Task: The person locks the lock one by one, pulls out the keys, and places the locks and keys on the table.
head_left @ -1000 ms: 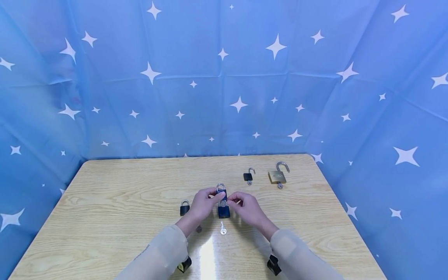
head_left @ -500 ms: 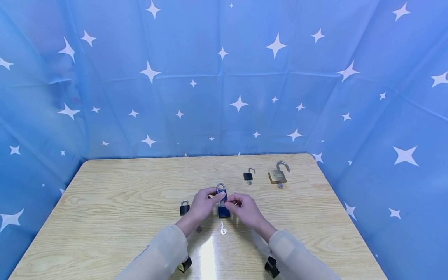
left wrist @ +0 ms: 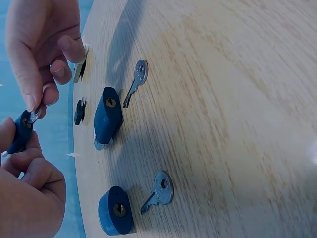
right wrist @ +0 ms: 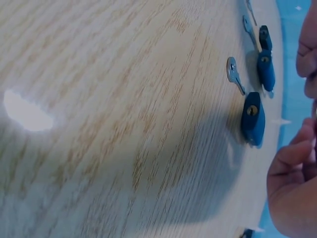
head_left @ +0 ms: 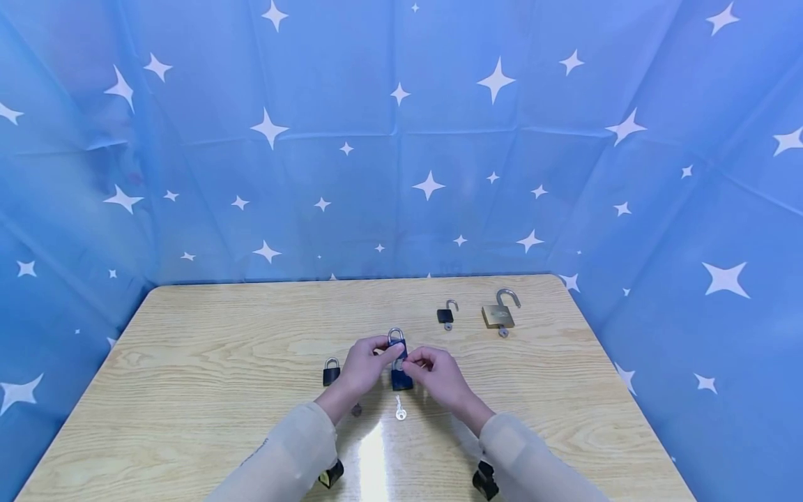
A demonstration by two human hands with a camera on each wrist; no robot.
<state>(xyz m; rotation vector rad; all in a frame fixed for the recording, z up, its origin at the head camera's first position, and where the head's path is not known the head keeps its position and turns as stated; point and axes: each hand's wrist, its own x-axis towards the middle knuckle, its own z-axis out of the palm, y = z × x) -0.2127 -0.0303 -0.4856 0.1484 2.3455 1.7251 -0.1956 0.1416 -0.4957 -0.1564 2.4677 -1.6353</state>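
Above the worktop's [head_left: 219, 341] middle, the left hand [head_left: 362, 366] grips a padlock [left wrist: 21, 136], long axis running shackle-first toward the far edge; right-edge side, the right hand [head_left: 439, 375] pinches a key [left wrist: 34, 116] against its keyhole end. Inserted? Can't tell!

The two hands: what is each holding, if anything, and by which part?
Left hand: a blue padlock, by its body. Right hand: a key, by its head.
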